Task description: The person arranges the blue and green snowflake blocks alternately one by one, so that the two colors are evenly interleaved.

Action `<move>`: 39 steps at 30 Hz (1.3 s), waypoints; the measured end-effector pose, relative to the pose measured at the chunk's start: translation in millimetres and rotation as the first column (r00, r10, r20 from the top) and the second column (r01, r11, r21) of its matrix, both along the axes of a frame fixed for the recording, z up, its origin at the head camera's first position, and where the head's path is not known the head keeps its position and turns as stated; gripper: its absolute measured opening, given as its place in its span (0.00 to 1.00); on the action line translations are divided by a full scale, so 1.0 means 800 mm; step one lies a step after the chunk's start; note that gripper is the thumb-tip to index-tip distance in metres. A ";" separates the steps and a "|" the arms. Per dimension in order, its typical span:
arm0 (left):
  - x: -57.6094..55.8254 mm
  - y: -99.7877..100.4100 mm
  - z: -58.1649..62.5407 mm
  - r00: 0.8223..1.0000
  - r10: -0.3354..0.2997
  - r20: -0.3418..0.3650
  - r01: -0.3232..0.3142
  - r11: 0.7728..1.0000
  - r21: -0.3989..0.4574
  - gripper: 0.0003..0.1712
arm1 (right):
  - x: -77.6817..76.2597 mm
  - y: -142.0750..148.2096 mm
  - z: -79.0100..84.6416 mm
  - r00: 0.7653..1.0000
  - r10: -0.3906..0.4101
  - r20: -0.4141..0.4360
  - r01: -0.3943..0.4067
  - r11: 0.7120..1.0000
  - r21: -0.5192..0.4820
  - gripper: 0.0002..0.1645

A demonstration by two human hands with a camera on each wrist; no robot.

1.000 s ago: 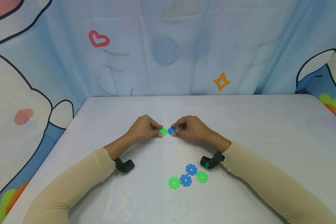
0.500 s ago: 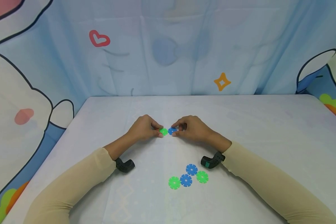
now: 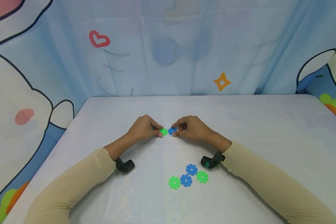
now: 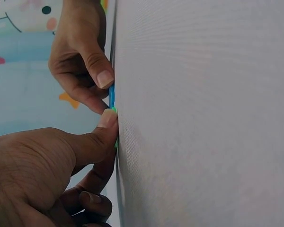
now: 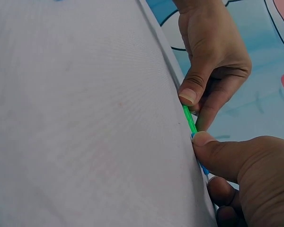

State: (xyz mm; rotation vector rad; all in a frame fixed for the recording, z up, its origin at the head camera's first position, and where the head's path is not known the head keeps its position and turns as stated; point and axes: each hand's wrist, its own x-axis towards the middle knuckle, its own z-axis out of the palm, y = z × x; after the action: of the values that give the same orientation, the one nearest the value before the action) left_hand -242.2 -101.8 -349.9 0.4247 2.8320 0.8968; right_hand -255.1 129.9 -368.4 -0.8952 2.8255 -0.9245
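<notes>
My left hand [image 3: 143, 128] pinches a green notched disc [image 3: 164, 132] between thumb and fingertips. Opposite it, my right hand [image 3: 192, 128] pinches a blue notched disc [image 3: 171, 131] the same way. The two discs lie edge to edge, flat and close over the white cloth, near the middle of the table. Seen edge-on in the right wrist view, the green disc [image 5: 189, 119] lines up with the blue disc [image 5: 205, 169], which the right thumb partly covers. In the left wrist view the left thumb hides most of the green disc, and a strip of the blue disc [image 4: 111, 96] shows beyond it.
Nearer the front lie two blue discs [image 3: 186, 180] and two green discs [image 3: 202, 177] in a loose group on the white tablecloth [image 3: 254, 130]. A black wrist camera [image 3: 124, 165] sits on each forearm. Behind the table hangs a light blue printed curtain [image 3: 168, 46].
</notes>
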 end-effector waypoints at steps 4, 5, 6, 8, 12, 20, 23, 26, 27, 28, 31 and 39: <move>0.001 0.000 0.000 1.000 -0.001 0.001 0.001 1.000 0.002 0.18 | 0.000 0.000 0.000 1.000 0.001 0.001 -0.001 1.000 0.001 0.20; 0.001 0.000 0.001 1.000 -0.001 0.000 0.001 1.000 0.003 0.18 | 0.000 0.000 0.000 1.000 0.002 0.002 -0.002 1.000 0.000 0.20; 0.001 0.000 0.001 1.000 -0.001 -0.003 0.001 1.000 0.000 0.18 | 0.001 0.000 0.001 1.000 0.003 0.002 -0.003 1.000 -0.001 0.21; 0.002 0.000 0.002 1.000 0.002 -0.010 -0.002 1.000 -0.007 0.19 | 0.001 0.000 0.001 1.000 0.006 0.004 -0.006 1.000 0.000 0.22; 0.001 0.001 0.004 0.999 0.000 -0.047 -0.002 0.999 -0.038 0.21 | 0.002 0.002 0.005 1.000 0.018 0.007 -0.018 1.000 0.006 0.24; -0.005 0.013 0.006 0.999 -0.046 -0.028 0.046 0.999 -0.001 0.28 | 0.019 0.010 0.023 0.997 0.063 0.044 -0.063 0.998 -0.009 0.28; -0.008 0.017 0.005 0.998 -0.056 0.023 0.055 0.998 0.042 0.29 | 0.034 0.017 0.033 0.995 0.076 0.061 -0.076 0.997 -0.015 0.28; -0.009 0.022 0.001 0.994 -0.054 0.091 0.046 0.995 0.087 0.28 | 0.053 0.028 0.038 0.991 0.095 0.089 -0.094 0.995 -0.015 0.25; -0.010 0.023 -0.001 0.993 -0.050 0.104 0.040 0.995 0.094 0.28 | 0.059 0.033 0.038 0.990 0.100 0.103 -0.099 0.995 -0.012 0.24; -0.010 0.024 -0.002 0.993 -0.047 0.112 0.036 0.995 0.095 0.28 | 0.066 0.038 0.037 0.988 0.103 0.117 -0.102 0.995 -0.009 0.23; -0.011 0.027 -0.006 0.994 -0.032 0.108 0.024 0.997 0.073 0.27 | 0.086 0.053 0.034 0.982 0.100 0.159 -0.101 0.995 0.000 0.20; -0.011 0.032 -0.007 0.997 -0.035 0.073 0.033 0.999 0.029 0.24 | 0.139 0.082 0.031 0.974 0.021 0.226 -0.050 0.991 0.124 0.18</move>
State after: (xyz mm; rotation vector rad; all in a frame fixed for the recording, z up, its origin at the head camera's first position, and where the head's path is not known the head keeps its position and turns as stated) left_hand -251.4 -76.2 -355.5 0.4334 2.7402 0.9268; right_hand -143.6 195.6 -343.3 -0.7710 2.6335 -0.7740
